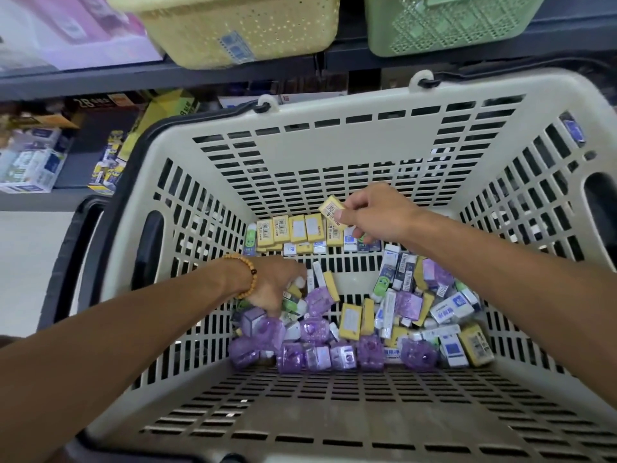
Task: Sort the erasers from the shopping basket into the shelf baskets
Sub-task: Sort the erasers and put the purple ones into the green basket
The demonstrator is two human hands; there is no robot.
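A beige slotted shopping basket fills the view, its floor covered with several erasers: yellow, purple, white-and-blue and green ones. A row of yellow erasers stands along the far wall. My right hand pinches one yellow eraser just above that row. My left hand, with a bead bracelet on the wrist, reaches down into the loose pile at the left, and its fingers curl round small erasers there. A pale yellow shelf basket and a green shelf basket sit on the shelf above.
A dark shelf rail runs across just above the shopping basket's far rim. Boxed stationery stands on the lower shelf at the left. The basket's black handle hangs down its left side.
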